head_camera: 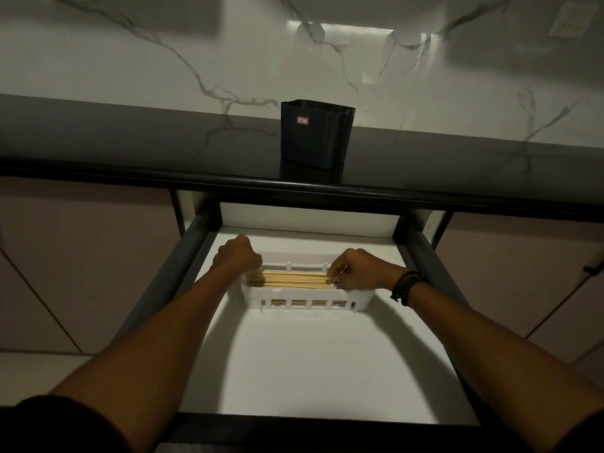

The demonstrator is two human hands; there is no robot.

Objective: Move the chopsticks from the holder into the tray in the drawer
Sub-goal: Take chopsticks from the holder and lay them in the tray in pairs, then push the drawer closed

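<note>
While both arms reach down into the open drawer (294,371), the chopsticks (287,278) lie flat in the white tray (304,294), packed side by side and running left to right along its length. The tray sits on the drawer's white floor, toward the back, its slotted front wall facing the camera; pale wood shows through the slots.

At the tray's left end, the left hand (238,256) is curled over the chopstick tips, knuckles up. Its fingers are folded under and hidden from view, so I cannot tell whether they clasp the sticks or merely press against their ends. At the right end, the right hand (356,268) has its fingertips bunched against the other ends of the chopsticks, touching them; whether they pinch a stick or just push on the bundle is not clear. A dark beaded bracelet (407,287) wraps the right wrist. The right end of the tray is partly covered by that hand, and a small patterned patch shows there on the tray's rim and front wall.

Up on the dark counter (130,142) stands the black holder (315,132), upright, well apart from the tray and directly behind it in this view. It carries a small red and white label near its top. No sticks rise above its rim. Behind the counter, a white marble wall (163,53) with grey veins catches a bright reflection. Pale cabinet fronts (81,263) flank the drawer on both sides.
</note>
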